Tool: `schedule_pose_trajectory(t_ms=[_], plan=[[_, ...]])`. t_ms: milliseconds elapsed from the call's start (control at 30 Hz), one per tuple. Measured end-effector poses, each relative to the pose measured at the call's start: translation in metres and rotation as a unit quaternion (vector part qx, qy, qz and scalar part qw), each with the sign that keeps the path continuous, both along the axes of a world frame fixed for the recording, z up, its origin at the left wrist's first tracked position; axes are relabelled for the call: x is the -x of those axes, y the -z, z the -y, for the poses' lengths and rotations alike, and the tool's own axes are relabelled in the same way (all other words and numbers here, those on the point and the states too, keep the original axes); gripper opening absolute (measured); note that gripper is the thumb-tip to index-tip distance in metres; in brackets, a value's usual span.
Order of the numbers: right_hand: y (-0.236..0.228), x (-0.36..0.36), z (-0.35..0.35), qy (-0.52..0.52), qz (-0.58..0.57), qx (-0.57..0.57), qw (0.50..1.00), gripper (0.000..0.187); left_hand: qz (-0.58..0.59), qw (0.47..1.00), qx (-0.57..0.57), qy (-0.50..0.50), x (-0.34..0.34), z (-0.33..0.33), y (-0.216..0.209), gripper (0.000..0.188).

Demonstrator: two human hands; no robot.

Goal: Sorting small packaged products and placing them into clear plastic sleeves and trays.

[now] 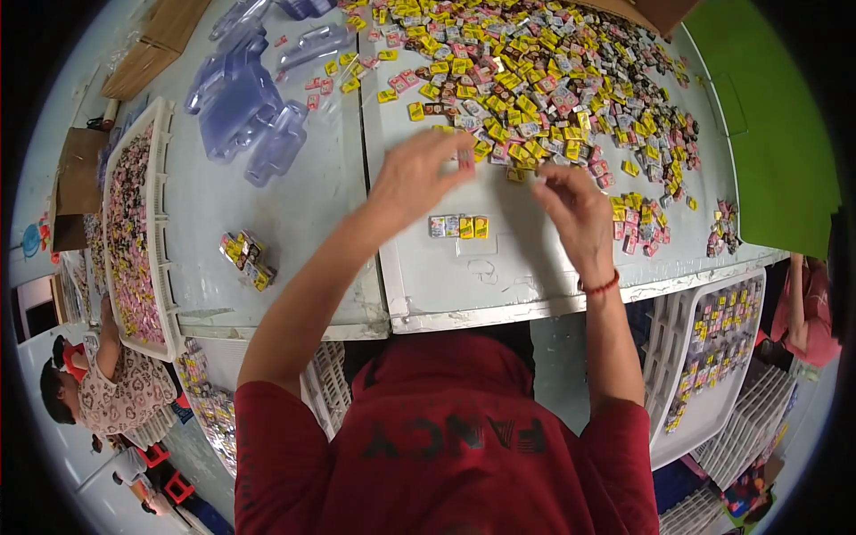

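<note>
My left hand (417, 174) reaches over the grey table (294, 205) and pinches a small pink packet (465, 159) at the near edge of a big pile of small yellow, pink and dark packets (535, 80). My right hand (575, 209), with a red cord at the wrist, hovers beside it, fingers curled down at the pile's edge; whether it holds a packet I cannot tell. A short row of packets (458, 226) lies flat between my hands, close to the table's front edge.
A small stack of packets (247, 259) lies at the left. Clear plastic blister trays (250, 98) sit at the far left. White crates filled with packets stand at the left (134, 232) and lower right (713, 357). A seated person (116, 392) works at lower left; another sits at the right edge (807, 312).
</note>
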State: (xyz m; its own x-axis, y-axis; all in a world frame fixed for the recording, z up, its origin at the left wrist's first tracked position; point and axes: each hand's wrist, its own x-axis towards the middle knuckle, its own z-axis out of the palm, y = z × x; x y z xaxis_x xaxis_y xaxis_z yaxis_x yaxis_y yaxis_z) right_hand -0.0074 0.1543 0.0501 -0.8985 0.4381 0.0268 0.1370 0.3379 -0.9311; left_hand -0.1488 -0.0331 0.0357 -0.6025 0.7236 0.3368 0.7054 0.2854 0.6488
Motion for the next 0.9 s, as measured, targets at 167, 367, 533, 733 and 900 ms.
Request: schedule_pose_trajectory(t_ms=[167, 367, 533, 733, 900], plan=[[0.026, -0.035, 0.032, 0.040, 0.010, 0.012, 0.999, 0.026, -0.068, 0.994, -0.054, 0.070, -0.065, 0.003, 0.023, 0.022], [0.043, -0.028, 0.054, 0.068, -0.042, -0.224, 0.971, 0.016, -0.081, 0.993, -0.050, 0.063, -0.070, 0.001, 0.047, 0.024], [0.046, -0.027, 0.056, 0.078, -0.078, -0.295, 0.949, 0.012, -0.078, 0.993, -0.078, 0.039, -0.076, -0.002, 0.053, 0.024], [0.055, -0.022, 0.062, 0.106, -0.131, -0.308, 0.936, 0.010, -0.036, 0.997, -0.067, 0.018, -0.080, 0.000, 0.045, 0.022], [0.048, -0.026, 0.064, 0.098, -0.112, -0.368, 0.918, 0.014, -0.071, 0.995, -0.058, 0.029, -0.078, 0.000, 0.040, 0.019]])
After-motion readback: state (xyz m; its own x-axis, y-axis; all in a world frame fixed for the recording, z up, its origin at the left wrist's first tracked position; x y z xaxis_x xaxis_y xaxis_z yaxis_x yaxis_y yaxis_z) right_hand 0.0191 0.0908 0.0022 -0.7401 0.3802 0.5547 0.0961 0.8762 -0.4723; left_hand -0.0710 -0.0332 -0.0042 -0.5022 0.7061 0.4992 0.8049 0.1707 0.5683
